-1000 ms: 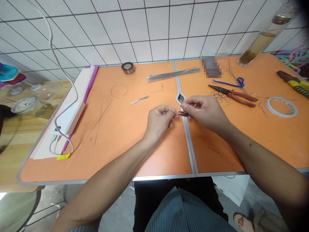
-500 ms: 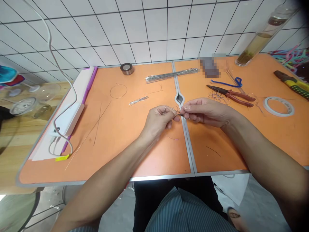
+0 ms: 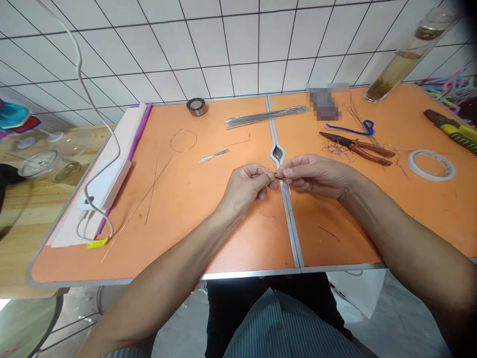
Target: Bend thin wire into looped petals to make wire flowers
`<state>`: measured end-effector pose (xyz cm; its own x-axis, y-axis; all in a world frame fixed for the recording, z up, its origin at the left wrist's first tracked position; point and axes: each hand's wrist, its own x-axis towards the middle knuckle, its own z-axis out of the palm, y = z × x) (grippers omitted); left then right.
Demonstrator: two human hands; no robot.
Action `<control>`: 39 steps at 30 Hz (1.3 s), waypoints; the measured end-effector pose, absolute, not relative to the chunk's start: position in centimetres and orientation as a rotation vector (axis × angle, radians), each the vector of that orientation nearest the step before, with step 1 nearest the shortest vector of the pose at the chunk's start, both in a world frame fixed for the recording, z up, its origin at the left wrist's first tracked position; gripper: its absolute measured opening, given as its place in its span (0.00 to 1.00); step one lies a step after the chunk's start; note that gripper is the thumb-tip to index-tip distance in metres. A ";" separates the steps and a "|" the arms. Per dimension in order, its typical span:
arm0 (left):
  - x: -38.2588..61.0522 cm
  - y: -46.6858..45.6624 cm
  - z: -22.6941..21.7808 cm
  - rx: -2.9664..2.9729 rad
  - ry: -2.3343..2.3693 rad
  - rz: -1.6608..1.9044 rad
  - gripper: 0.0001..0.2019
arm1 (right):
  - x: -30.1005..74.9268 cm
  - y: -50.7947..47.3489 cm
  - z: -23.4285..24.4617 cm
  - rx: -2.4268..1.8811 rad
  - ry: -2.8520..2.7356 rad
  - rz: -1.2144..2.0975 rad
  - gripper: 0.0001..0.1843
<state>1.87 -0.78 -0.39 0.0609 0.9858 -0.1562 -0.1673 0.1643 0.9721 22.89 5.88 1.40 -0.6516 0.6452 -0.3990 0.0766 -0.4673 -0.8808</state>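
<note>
My left hand [image 3: 246, 188] pinches a thin wire loop [image 3: 258, 171] between thumb and fingers. My right hand [image 3: 316, 175] faces it, its fingertips closed on a small dark tool [image 3: 282, 180], whose exact kind is hidden by the fingers. The two hands nearly touch above the table's metal seam [image 3: 286, 204]. A short loose wire [image 3: 265, 215] lies just below my left hand. Nearest my right hand are a tangle of wire [image 3: 337, 151] and red-handled long-nose pliers [image 3: 367, 152].
The orange table [image 3: 238, 248] holds a bundle of straight wires [image 3: 264, 117], a wire ring [image 3: 183, 141], long loose wires [image 3: 152, 191], a tape roll [image 3: 431, 165] and a white power strip [image 3: 106, 184] with its cable. A glass tube [image 3: 395, 69] stands at the back right.
My right hand has turned flatter and lowered slightly, staying at the wire and small tool. My left hand has barely moved. The view has shifted a little.
</note>
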 end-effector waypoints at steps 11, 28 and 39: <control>1.8 -0.7 -0.4 0.932 1.122 1.135 0.09 | 22.5 5.5 1.2 -1.038 -1.417 2.061 0.26; 1.8 -0.7 -0.3 0.885 1.120 1.163 0.09 | 21.8 5.0 0.9 -0.995 -1.374 1.964 0.26; 1.9 -0.7 0.1 0.828 1.109 1.172 0.10 | 21.3 5.0 0.3 -1.021 -1.308 1.938 0.28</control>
